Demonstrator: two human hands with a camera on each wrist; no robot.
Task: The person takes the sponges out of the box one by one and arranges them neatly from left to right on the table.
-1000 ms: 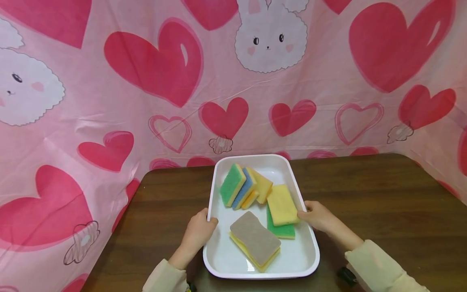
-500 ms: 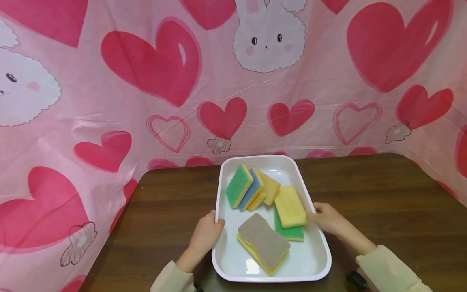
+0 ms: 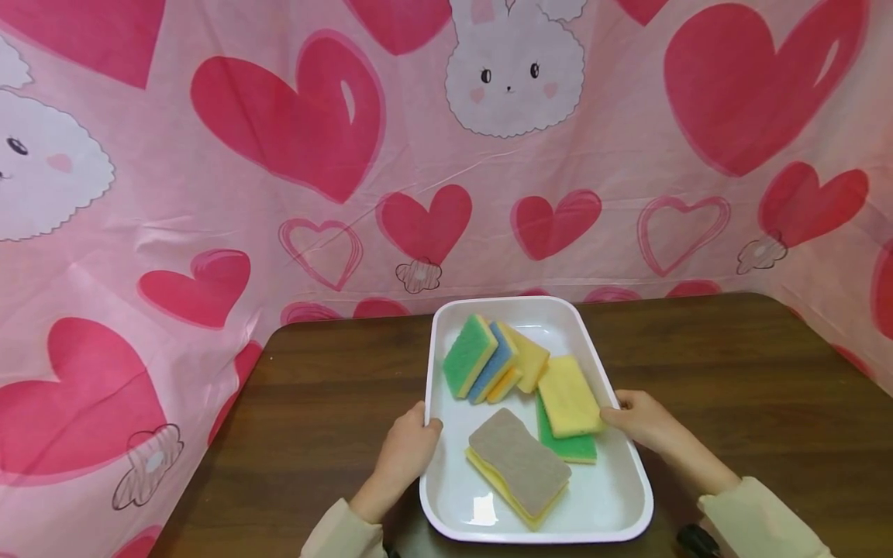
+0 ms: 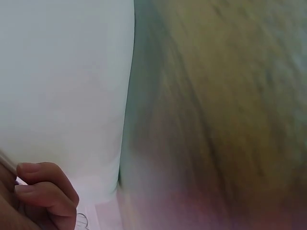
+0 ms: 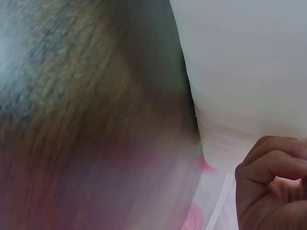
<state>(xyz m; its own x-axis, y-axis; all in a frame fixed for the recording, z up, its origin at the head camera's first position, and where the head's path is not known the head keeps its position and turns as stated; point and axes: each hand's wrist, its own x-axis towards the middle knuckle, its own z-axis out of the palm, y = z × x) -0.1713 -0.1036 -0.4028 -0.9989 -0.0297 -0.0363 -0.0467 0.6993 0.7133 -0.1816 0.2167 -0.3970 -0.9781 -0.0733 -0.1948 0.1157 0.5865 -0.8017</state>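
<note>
1. Spanning the lower frame, the brown worktop [image 3: 739, 372] meets a pink heart-print cloth [image 3: 412, 151] filling the frame above it.
2. The white tray [image 3: 453, 496] sits just right of lower centre, long sides running up the frame. It is best kept level and moved smoothly; whether it rests or is raised, I cannot tell.
3. The left hand [image 3: 407, 446] grips its left rim and the right hand [image 3: 645, 422] its right rim, roughly opposite; even force should prevent twisting.
4. Inside, the grey-topped sponge [image 3: 519, 461] lies lowest, a yellow sponge [image 3: 568, 395] overlaps a green sponge [image 3: 568, 449] at right, and the leaning sponges [image 3: 494, 368] towards the tray's upper left look likeliest to topple.
5. Compared with one second ago, tray and hands sit further right; the sponges keep their layout.
</note>
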